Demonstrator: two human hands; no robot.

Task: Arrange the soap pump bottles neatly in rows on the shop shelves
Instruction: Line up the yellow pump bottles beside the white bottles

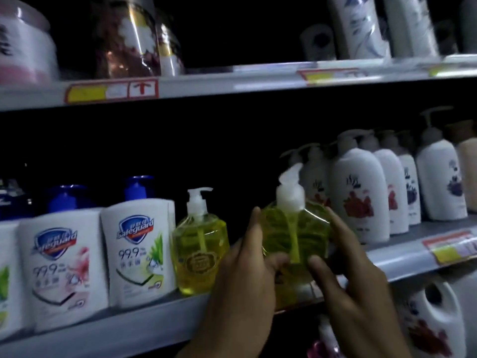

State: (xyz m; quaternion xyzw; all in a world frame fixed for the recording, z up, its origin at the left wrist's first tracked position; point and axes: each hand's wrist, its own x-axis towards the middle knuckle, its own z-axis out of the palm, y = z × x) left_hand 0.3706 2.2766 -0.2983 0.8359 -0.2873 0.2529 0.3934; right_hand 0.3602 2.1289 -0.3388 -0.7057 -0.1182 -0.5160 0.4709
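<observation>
Head view: left hand [242, 267] and right hand [353, 275] curl around a yellow pump bottle [296, 228] at the front edge of the middle shelf [129, 329], beside a second yellow bottle [200, 244]; its hidden base possibly rests there.

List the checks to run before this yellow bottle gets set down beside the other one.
1. Grip: left hand and right hand hold the held bottle by its sides. Ok.
2. Held bottle upright, pump on top. Ok.
3. Room between the standing yellow bottle and the white bottles. Ok.
4. Label facing front like its neighbour's: fingers cover the lower front. Cannot tell.
5. Base on the shelf: hidden by the hands. Cannot tell.
</observation>
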